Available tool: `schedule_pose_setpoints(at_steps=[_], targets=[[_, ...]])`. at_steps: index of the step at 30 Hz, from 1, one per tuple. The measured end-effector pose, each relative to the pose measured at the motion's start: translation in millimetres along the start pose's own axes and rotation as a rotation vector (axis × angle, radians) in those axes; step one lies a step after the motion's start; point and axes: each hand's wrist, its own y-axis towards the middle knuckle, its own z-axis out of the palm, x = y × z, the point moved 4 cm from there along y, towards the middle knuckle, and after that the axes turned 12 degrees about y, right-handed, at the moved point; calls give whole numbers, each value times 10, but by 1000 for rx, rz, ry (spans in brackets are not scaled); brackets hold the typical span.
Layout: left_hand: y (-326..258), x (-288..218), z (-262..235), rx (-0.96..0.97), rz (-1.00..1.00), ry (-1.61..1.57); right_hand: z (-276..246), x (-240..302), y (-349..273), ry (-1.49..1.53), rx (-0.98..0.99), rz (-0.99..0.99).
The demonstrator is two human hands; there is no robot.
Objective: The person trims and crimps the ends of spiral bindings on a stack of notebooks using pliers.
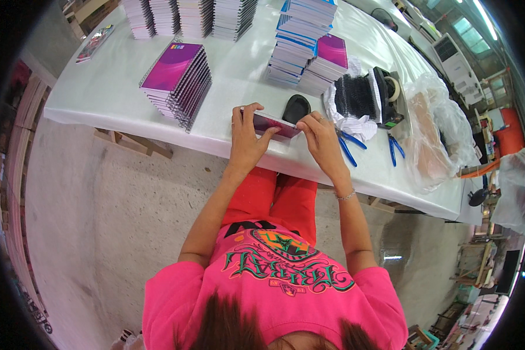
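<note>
A purple-covered notebook [280,128] is held on edge just above the near side of the white-covered table. My left hand [248,143] is closed around its left end, thumb on the cover. At the notebook's right end, the fingers of my right hand [321,143] are pinched against the corner and edge. Whether a binding wire is between those fingers is too small to tell. Right behind the notebook lies a black oval object [297,108]. Blue-handled pliers [350,147] rest on the table beside my right hand.
A stack of purple spiral notebooks [175,76] stands to the left. Farther back are blue-edged books [297,44] and another purple stack [332,52]. To the right sit black binding coils [356,98] on white paper, a second pliers [395,149] and a clear plastic bag [443,128].
</note>
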Motion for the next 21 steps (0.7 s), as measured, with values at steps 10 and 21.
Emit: schedule_pose_setpoints(at_steps=[10, 21], targets=[[222, 166, -254, 221, 96, -82, -31, -737, 82, 145, 176, 120], [194, 218, -142, 207, 124, -140, -59, -338, -90, 1600, 309, 426]])
